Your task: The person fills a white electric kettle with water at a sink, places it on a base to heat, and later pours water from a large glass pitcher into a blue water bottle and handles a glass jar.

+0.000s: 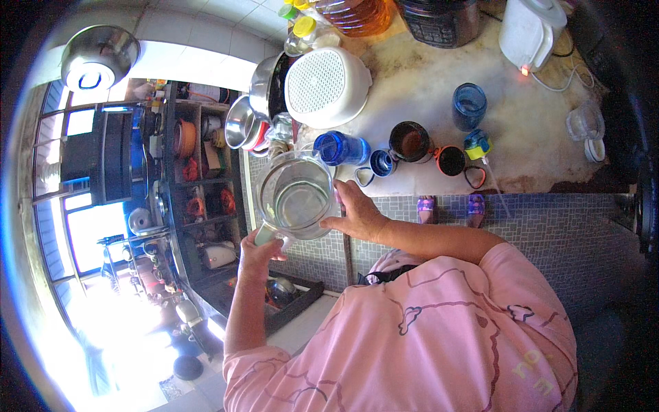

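A clear pitcher (296, 198) is held between both hands, tilted over the counter's near left edge. My left hand (260, 252) grips its pale green handle (265, 234). My right hand (360, 212) is on the pitcher's right side, thumb and fingers against the wall. The pitcher's rim overlaps the mouth of a blue translucent bottle (355, 149); whether they touch, I cannot tell. Right of that bottle are a blue cap with a loop (383, 163), a dark open bottle with brown contents (412, 141), and a dark, orange-rimmed cap with a loop (451, 160).
A blue-grey open bottle (469, 107) stands behind a blue-and-yellow straw lid (479, 144). A white perforated container (327, 87) and steel pots (265, 90) are at back left. Farther back are an amber-filled jug (355, 15), a black appliance (437, 23) and a white electric kettle (533, 36).
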Demonstrator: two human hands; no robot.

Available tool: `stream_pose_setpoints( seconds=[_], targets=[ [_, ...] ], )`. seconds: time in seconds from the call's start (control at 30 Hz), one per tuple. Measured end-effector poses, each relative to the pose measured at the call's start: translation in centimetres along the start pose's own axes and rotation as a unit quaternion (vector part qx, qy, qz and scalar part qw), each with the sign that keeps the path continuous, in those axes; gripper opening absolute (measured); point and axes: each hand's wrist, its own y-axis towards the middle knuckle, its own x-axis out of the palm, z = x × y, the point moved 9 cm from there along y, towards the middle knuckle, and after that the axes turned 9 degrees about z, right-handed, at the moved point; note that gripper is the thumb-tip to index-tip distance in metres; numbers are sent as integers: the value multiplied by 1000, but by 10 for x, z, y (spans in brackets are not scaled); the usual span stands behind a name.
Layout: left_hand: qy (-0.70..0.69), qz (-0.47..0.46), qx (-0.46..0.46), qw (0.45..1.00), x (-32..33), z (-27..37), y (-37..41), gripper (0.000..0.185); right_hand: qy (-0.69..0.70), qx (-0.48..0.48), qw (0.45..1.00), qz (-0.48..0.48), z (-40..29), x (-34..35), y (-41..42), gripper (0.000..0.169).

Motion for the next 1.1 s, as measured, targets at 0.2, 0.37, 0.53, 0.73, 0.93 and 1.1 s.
stream_pose_setpoints(
  seconds=[0.2, 0.37, 0.53, 0.73, 0.93, 1.1],
  targets=[
    [-46, 2, 31, 998, 6, -11, -15, 27, -23, -78, 996, 22, -26, -21, -1, 89],
    [-90, 20, 31, 995, 12, -19, -35, 26, -29, -74, 997, 1, -40, -39, -12, 89],
    [-62, 15, 15, 998, 27, -17, -52, 25, -24, -58, 998, 3, -38, -59, -30, 89],
    [-21, -2, 23, 1000, 54, -1, -65, 26, -38, -50, 998, 30, -34, -91, -44, 89],
    [4, -22, 40, 999, 80, 19, -69, 29, -23, -36, 997, 58, -27, -119, -50, 87],
    [18, -34, 47, 998, 94, 31, -67, 29, -24, -29, 997, 73, -17, -132, -53, 87]
  ],
)
